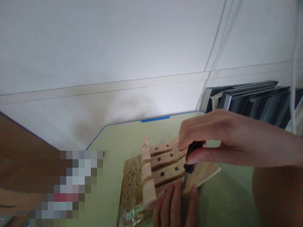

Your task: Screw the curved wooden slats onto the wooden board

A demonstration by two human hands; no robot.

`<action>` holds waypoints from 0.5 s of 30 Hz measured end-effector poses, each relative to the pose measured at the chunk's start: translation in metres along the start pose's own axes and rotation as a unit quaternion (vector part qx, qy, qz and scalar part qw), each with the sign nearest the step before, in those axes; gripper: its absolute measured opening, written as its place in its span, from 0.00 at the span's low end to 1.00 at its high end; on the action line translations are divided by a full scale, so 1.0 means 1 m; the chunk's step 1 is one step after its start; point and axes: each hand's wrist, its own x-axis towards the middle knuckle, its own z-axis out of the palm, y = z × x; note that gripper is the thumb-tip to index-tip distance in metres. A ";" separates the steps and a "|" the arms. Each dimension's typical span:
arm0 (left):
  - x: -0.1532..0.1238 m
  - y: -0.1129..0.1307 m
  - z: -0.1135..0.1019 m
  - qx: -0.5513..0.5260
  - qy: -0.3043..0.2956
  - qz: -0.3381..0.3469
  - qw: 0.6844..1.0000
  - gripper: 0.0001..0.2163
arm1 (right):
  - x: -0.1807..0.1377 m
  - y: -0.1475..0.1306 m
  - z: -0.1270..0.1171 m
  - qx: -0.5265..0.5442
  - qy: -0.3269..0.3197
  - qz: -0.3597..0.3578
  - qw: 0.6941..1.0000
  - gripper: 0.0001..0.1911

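Note:
A black-handled screwdriver (190,157) is gripped from above by my right hand (213,138). Its metal shaft slants down, with the tip at a dark screw near the front end of a wooden slatted piece (163,174). This pale piece has several parallel slats, with dark screw heads along them and a notched bar at the left. My left hand (174,201) holds its near edge, fingers spread on either side of the screwdriver tip. A worn brown board (131,176) with holes and shiny tape lies under the piece's left part; another wooden surface extends to the right.
A pale green table (109,142) with a blue edge stands against the white wall (106,47). Dark flat panels (255,97) lean at the right, behind a hanging white cable (293,78). A pixelated patch covers something on the left, near a brown surface (23,142).

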 end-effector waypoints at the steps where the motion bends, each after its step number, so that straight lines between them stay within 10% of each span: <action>1: 0.000 -0.001 0.001 -0.001 -0.003 0.004 1.000 0.14 | -0.002 -0.001 -0.002 0.015 -0.001 -0.006 1.000 0.08; 15: 0.004 -0.013 -0.009 0.028 -0.069 0.083 0.994 0.12 | -0.004 0.010 -0.005 0.071 0.027 -0.025 0.997 0.10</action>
